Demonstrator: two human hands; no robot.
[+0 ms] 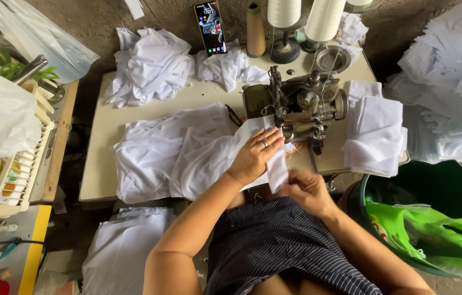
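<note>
Two hands are seen on one strip of white cloth (275, 164) at the near edge of the sewing table (100, 164). The right hand (306, 188), nearest the body, is closed on the strip's lower end, just in front of the sewing machine (302, 106). The left hand (255, 155) is laid flat and open on the strip, fingers pointed toward the machine's needle side, touching it or nearly so; a ring is worn on one finger. The strip is draped from the machine's front over the table edge into the lap.

To the right of the machine and below table level, a green tub (439, 186) is seen, with a bright green plastic bag (433, 235) in it. Just right of the machine a folded white stack (376, 134) overhangs the table's right edge. Left of the machine a spread white heap (171, 153) reaches the near edge; bare tabletop is left only along the far left margin. Far to the left of the machine a cream slatted basket (18, 175) holds patterned items.

Behind the machine, thread cones (324, 19) and a lit phone (211, 27) are propped, with crumpled white pieces (149, 65) to the left.
</note>
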